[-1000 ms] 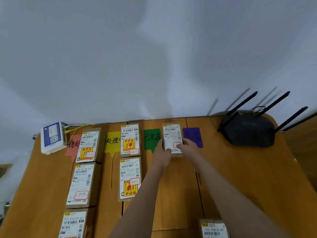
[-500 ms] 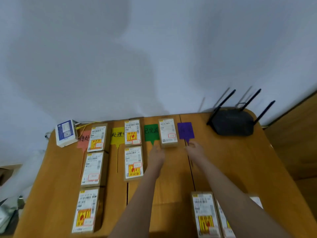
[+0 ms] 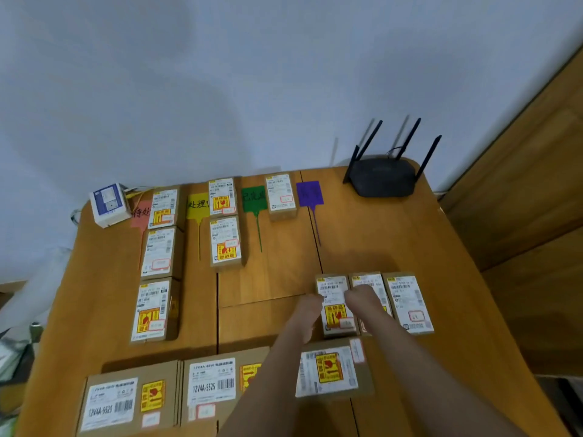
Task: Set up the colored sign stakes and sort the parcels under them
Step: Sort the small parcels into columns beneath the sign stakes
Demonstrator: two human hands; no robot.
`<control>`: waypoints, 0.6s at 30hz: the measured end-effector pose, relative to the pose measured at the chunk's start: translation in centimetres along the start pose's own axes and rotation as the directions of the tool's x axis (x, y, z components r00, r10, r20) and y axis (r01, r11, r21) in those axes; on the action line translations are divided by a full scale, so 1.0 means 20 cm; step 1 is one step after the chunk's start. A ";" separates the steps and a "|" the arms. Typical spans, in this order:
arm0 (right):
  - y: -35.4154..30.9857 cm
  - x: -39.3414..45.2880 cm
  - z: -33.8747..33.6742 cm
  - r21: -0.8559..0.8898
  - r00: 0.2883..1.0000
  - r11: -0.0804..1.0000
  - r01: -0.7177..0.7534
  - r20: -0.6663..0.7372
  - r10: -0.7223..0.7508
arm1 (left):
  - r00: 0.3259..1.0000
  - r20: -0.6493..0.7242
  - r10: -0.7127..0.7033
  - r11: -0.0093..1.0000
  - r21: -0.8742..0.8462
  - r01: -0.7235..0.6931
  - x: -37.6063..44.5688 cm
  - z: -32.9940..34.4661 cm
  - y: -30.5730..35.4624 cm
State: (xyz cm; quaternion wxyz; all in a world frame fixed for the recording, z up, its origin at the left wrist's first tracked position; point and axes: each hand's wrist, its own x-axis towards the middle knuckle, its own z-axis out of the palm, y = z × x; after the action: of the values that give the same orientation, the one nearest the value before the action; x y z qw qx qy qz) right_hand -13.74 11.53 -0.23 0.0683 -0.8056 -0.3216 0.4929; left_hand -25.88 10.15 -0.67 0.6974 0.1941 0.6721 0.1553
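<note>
Hands, left [image 3: 310, 305] and right [image 3: 361, 296], clasp opposite sides of a small brown label-topped parcel [image 3: 335, 305] at five o'clock on the wooden table [image 3: 274, 279].

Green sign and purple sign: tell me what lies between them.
Head view: one parcel with a white label lies between the green sign and the purple sign.

Both hands withdrew from the far row to the near cluster of parcels. 1.0 s ago they held the parcel [image 3: 281, 197] beside the green sign stake [image 3: 254, 199]; that parcel now lies alone. Left hand [image 3: 307, 305] and right hand [image 3: 359, 298] now flank the leftmost parcel [image 3: 335, 305] of three side by side. Grip not discernible. View tipped down; near boxes entered frame.
</note>
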 end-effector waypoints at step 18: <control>-0.30 -0.37 -0.18 0.488 0.893 0.798 0.355 0.075 -0.443 | 0.844 -0.184 0.504 0.833 -0.152 -0.531 -0.43 -0.20 0.12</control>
State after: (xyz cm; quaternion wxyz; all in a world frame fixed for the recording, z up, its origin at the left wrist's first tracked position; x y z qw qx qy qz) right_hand -15.61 12.62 9.75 0.3303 -0.6300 -0.3629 0.6019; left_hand -30.22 8.42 7.94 0.5974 0.2882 0.6214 0.4170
